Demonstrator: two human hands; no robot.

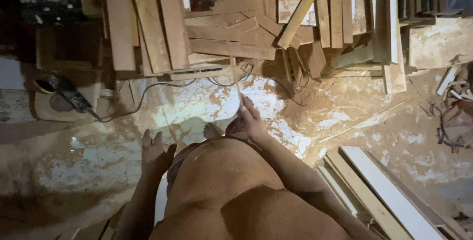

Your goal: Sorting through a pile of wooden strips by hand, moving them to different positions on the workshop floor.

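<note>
Left of the sawdust-covered pale floor (98, 171) lay a black corded power tool (69, 95). The left hand (155, 154) hung with its grip spread, holding nothing. The right hand (251, 119) pinched a thin pale wooden strip (235, 80), which rose toward the stacked brown wooden planks (221, 28) behind it.

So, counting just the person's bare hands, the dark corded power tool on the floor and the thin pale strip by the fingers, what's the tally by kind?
Bare hands: 2 (left hand, right hand)
Dark corded power tool: 1
Thin pale strip at the right hand's fingertips: 1
Total: 4
</note>
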